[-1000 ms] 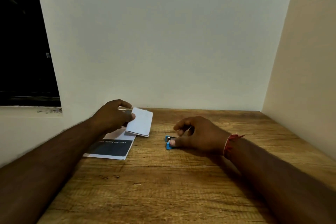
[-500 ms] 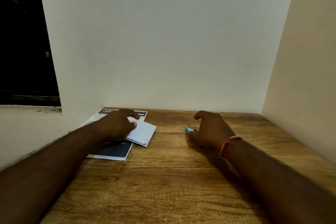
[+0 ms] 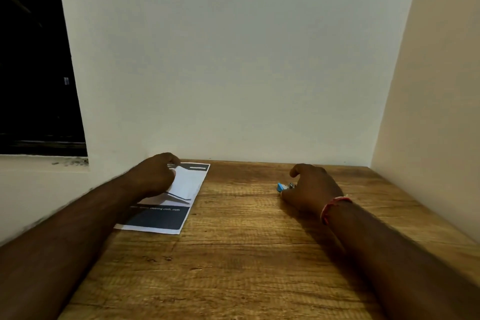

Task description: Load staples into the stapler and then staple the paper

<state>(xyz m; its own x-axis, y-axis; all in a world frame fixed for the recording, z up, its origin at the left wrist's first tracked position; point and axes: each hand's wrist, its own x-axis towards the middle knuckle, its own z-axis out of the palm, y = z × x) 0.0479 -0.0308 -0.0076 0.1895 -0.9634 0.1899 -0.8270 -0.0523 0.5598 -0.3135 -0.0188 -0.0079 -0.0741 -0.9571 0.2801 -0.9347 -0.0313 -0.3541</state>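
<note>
Wall-cornered table [image 3: 246, 254]; left hand [image 3: 153, 176] tight round paper [image 3: 188, 183], right hand [image 3: 310, 189] tight round stapler [image 3: 281, 186].

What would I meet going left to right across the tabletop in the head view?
Left hand → folded white paper that it holds → blue stapler → right hand → red wrist thread. The printed leaflet under the paper overlaps both, so it is left out.

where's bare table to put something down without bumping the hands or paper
Widest free patch: mid wooden table, nearer you than the printed sheet and blue stapler. Also the strip between those two, back to the wall. Crowded: left hand holding the folded paper, right hand holding the stapler.
</note>
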